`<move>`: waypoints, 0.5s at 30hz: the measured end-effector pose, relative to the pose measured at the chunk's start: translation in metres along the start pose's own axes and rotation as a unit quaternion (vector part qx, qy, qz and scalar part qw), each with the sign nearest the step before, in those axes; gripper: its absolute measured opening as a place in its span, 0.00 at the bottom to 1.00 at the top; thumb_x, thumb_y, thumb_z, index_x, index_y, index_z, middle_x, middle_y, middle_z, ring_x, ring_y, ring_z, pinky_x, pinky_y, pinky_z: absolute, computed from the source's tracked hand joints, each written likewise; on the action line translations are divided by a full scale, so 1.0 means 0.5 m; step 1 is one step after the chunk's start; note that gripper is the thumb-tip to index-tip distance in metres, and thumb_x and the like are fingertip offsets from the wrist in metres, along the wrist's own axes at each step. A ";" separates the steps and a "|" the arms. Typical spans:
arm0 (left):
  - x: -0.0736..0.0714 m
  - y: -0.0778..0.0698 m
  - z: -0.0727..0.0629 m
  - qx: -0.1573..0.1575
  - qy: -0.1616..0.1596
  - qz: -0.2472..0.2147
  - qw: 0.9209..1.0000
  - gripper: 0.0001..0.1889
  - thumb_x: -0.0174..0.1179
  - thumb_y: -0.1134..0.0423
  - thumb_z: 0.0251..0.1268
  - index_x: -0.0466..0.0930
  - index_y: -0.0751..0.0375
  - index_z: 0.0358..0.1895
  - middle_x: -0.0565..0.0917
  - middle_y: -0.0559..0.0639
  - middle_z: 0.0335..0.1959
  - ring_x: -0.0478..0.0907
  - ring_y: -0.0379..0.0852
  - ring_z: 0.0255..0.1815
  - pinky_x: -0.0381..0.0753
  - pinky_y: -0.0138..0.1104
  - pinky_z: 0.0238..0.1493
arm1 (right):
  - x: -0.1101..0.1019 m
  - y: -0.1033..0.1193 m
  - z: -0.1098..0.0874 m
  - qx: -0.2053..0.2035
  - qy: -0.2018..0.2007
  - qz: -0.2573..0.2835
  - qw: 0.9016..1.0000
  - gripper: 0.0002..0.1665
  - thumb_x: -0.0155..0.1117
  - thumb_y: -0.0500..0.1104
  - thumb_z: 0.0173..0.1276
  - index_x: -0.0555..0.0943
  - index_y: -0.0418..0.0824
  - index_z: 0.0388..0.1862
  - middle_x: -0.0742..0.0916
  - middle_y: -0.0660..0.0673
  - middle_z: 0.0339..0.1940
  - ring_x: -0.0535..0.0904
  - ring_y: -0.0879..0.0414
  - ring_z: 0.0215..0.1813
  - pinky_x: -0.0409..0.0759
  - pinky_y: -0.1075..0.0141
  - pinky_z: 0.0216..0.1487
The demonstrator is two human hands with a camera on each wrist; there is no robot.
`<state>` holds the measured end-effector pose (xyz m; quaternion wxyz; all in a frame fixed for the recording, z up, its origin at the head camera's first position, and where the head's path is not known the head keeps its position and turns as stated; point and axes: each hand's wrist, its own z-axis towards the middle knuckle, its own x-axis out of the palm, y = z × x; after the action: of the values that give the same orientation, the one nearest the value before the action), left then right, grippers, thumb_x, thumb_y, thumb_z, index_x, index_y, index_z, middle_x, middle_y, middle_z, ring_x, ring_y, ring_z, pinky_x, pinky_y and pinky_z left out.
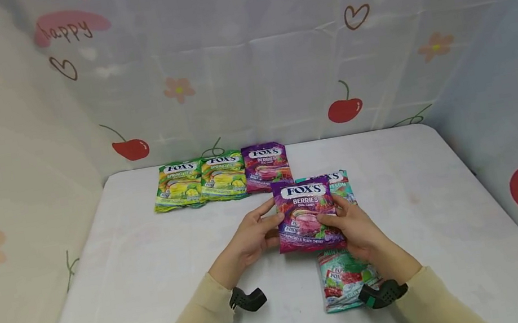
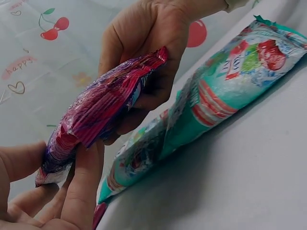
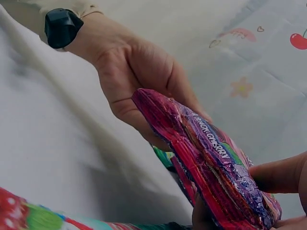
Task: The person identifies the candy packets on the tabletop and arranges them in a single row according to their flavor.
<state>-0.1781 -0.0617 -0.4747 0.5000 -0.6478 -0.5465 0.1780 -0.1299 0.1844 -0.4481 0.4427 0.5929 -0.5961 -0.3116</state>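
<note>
A purple Fox's Berries candy bag (image 1: 306, 213) is held up off the table between both hands. My left hand (image 1: 253, 234) grips its left edge, thumb on the front face. My right hand (image 1: 360, 230) pinches the right edge, thumb also over the front. Behind the held bag lies a teal candy bag (image 1: 342, 188), partly covered by it. Nearer, under the right hand and forearm, lies another teal candy bag (image 1: 345, 278), its right side partly hidden. In the left wrist view, both hands pinch the purple bag from opposite ends.
At the back of the white table (image 1: 182, 288), two yellow-green Fox's candy bags (image 1: 178, 186) and another purple Berries bag (image 1: 266, 167) lie side by side in a row. A printed cloth (image 1: 249, 71) hangs behind the table, with more cloth at both sides.
</note>
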 end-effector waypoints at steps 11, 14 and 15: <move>0.013 -0.028 0.062 0.000 -0.029 -0.005 1.000 0.31 0.61 0.57 0.77 0.64 0.41 0.79 0.81 0.57 0.65 0.85 0.47 0.48 0.90 0.37 0.47 | -0.028 0.037 0.050 0.006 -0.020 -0.051 0.998 0.52 0.59 0.45 0.80 0.36 0.49 0.87 0.69 0.37 0.80 0.80 0.50 0.64 0.85 0.58 0.61; 0.015 -0.038 0.083 0.002 -0.051 -0.005 0.999 0.28 0.62 0.58 0.76 0.70 0.42 0.76 0.82 0.56 0.64 0.85 0.47 0.47 0.90 0.35 0.43 | -0.034 0.049 0.073 0.012 -0.028 -0.054 0.998 0.52 0.60 0.45 0.80 0.38 0.50 0.87 0.68 0.38 0.80 0.76 0.48 0.67 0.85 0.60 0.61; 0.016 -0.041 0.090 0.002 -0.057 -0.006 0.998 0.27 0.62 0.58 0.76 0.72 0.43 0.75 0.82 0.56 0.64 0.84 0.47 0.47 0.90 0.35 0.42 | -0.037 0.053 0.080 0.013 -0.029 -0.057 0.998 0.52 0.60 0.45 0.80 0.38 0.50 0.87 0.68 0.38 0.80 0.75 0.47 0.67 0.85 0.61 0.60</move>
<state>-0.2212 -0.0361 -0.4748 0.4700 -0.6325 -0.5778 0.2129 -0.1791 0.1993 -0.4439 0.3990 0.6220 -0.5783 -0.3457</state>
